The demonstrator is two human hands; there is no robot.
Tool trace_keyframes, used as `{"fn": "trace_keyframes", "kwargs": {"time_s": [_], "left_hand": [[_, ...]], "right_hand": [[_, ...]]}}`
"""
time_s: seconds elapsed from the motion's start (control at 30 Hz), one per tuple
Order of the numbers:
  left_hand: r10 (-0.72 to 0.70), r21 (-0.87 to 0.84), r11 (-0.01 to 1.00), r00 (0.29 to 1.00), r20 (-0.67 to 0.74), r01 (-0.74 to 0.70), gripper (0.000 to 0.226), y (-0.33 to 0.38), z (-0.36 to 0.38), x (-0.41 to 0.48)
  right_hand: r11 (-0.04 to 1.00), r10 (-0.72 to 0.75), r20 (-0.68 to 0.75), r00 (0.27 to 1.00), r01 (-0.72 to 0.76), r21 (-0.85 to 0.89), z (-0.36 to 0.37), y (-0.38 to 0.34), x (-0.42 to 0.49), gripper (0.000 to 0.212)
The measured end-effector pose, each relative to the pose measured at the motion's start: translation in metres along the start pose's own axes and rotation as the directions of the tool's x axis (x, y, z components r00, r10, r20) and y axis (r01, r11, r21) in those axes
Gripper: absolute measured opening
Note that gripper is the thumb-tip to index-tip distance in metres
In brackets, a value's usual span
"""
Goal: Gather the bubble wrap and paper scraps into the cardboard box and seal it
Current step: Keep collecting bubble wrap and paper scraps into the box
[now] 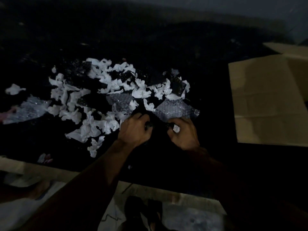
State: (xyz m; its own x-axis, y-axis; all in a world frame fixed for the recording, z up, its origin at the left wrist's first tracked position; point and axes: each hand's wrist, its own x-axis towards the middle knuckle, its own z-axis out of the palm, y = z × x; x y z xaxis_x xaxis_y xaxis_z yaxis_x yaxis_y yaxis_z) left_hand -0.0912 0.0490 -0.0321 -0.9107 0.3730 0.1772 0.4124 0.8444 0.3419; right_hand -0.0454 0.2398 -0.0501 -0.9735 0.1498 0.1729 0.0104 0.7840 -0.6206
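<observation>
Both hands at the near edge of the pile (103,90). Right hand (182,132) pinches a white scrap (176,128). Left hand (133,129) is curled, too dark to tell on what. I'd rake paper and bubble wrap (175,110) into one bunch, then carry it right. The pile's long axis runs left-right. Box (266,100) is open, well apart at right.

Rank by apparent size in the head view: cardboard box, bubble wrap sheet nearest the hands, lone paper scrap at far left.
1. cardboard box
2. bubble wrap sheet
3. lone paper scrap
No ties.
</observation>
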Motion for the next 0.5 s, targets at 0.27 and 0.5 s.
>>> {"fn": "trace_keyframes", "kwargs": {"time_s": [0.27,0.5], "left_hand": [[0.086,-0.016,0.996,0.971,-0.222,-0.092,0.050,0.019,-0.067,0.028],[0.182,0.086,0.983,0.923,-0.340,-0.162,0.051,0.042,-0.129,0.037]], "right_hand": [[0.992,-0.010,-0.075,0.997,0.019,0.125,-0.055,-0.038,0.034,0.029],[0.985,-0.155,-0.223,0.963,0.167,0.037,-0.114,-0.076,0.045,0.021]]}}
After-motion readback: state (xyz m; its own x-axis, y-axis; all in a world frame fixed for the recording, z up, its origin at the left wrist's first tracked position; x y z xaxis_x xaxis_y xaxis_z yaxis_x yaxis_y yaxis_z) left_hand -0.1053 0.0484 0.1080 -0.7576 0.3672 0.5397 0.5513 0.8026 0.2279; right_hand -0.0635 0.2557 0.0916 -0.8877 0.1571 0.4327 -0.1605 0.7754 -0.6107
